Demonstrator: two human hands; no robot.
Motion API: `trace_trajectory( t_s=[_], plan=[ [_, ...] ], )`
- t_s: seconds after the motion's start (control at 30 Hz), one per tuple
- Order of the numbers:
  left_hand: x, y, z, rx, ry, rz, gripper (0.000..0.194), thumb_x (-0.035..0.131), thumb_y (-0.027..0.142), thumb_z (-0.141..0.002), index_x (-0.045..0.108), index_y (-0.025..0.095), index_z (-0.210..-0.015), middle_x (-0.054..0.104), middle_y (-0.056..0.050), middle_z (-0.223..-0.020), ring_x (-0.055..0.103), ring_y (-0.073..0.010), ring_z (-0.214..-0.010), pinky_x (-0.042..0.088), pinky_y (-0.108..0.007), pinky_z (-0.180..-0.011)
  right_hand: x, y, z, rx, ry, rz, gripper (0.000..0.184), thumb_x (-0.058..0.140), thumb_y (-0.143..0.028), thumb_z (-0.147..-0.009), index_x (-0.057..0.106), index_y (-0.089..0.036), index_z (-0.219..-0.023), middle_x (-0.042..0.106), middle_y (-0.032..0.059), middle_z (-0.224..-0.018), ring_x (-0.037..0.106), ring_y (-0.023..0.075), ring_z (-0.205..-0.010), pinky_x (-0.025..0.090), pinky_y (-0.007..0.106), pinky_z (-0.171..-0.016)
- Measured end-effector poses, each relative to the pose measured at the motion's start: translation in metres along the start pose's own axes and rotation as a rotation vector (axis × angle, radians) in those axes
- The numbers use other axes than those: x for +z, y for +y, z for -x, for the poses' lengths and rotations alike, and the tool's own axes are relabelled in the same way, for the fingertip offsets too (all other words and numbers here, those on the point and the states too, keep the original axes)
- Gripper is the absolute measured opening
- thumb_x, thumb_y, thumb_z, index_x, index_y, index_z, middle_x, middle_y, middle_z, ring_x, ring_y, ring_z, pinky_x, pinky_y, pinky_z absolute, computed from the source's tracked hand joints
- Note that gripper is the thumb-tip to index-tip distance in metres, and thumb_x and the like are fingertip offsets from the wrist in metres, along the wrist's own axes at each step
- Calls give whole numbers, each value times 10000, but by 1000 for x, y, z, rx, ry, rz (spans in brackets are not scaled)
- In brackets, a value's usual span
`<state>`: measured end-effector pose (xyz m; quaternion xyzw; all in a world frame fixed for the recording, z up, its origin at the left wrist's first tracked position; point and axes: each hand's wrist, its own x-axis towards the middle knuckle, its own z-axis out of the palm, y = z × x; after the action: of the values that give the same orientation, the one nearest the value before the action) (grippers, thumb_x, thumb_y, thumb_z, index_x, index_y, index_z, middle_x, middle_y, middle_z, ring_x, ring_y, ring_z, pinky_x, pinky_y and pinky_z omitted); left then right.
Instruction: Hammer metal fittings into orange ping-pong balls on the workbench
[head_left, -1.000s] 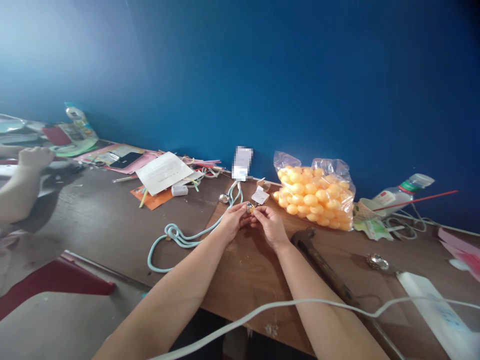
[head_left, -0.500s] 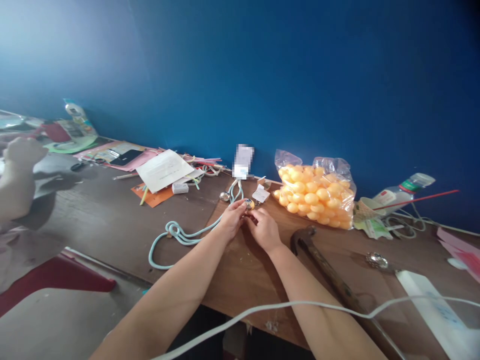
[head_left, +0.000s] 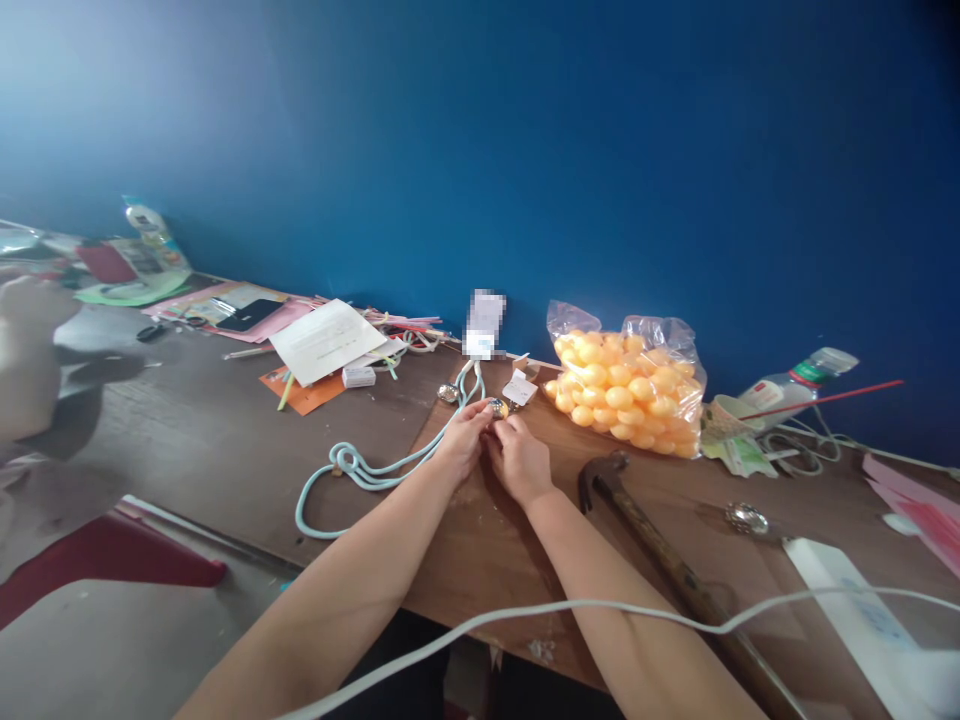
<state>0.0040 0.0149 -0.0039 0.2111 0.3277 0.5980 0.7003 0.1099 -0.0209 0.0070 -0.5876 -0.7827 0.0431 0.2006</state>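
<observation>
Over the wooden part of the table, my left hand (head_left: 466, 438) pinches a small shiny silver ball (head_left: 497, 408) with a yellow patch on its side. Close against it, my right hand (head_left: 523, 457) has its fingers bent together at the ball's near side. Both hands hide part of the ball, and the right fingertips are mostly covered. Just beyond the hands lies a small white tag (head_left: 519, 388). A light blue cord (head_left: 375, 478) loops over the table to the left and runs up to a blurred-out card (head_left: 486, 322) at the wall. Beside the cord sits another silver ball (head_left: 448, 393).
A clear bag of orange balls (head_left: 619, 390) leans near the wall. A hammer (head_left: 649, 530) lies right of my hands; beyond are a third silver ball (head_left: 746, 518), a power strip (head_left: 847, 590) and a bottle (head_left: 806, 380). A white cable (head_left: 525, 611) crosses my forearms. A co-worker's arm (head_left: 30, 350) shows at left.
My right hand has drawn in lower and closer to my left, its fingers curling more under the silver ball. The co-worker's arm has moved left. The view has shifted slightly.
</observation>
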Motion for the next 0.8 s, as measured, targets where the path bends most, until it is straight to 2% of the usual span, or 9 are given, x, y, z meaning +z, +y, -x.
trace_trajectory(
  t_s=[0.2, 0.4, 0.57, 0.8],
  plan=[
    [-1, -2, -1, 7, -7, -21, 189, 716, 151, -749, 674, 109, -929, 708, -62, -796, 632, -109, -670, 484, -209, -667, 0, -1, 1, -4, -16, 5, 327, 361, -441, -959, 628, -259, -1006, 602, 51, -1051, 605, 171, -823, 394, 257, -622],
    [0, -2, -1, 4, 3, 10, 155, 691, 119, -760, 673, 104, -913, 704, -58, -771, 638, -108, -679, 491, -202, -690, 1, -3, 0, 10, -29, 51, 317, 342, -409, -966, 616, -258, -1018, 607, 59, -1089, 602, 174, -836, 395, 257, -626],
    [2, 0, 1, -13, 22, 26, 157, 648, 97, -788, 654, 96, -945, 691, -52, -752, 605, -90, -598, 474, -197, -621, 1, -3, 0, 57, -28, 69, 321, 349, -432, -960, 599, -237, -1006, 593, 62, -1057, 604, 168, -785, 380, 259, -604],
    [-1, -2, -1, -3, 15, -26, 253, 686, 131, -771, 635, 99, -1016, 672, -47, -746, 570, -83, -551, 453, -205, -576, 3, 1, 0, 99, -43, 7, 290, 404, -451, -936, 572, -249, -1060, 584, 58, -1062, 619, 177, -803, 375, 265, -604]
  ],
)
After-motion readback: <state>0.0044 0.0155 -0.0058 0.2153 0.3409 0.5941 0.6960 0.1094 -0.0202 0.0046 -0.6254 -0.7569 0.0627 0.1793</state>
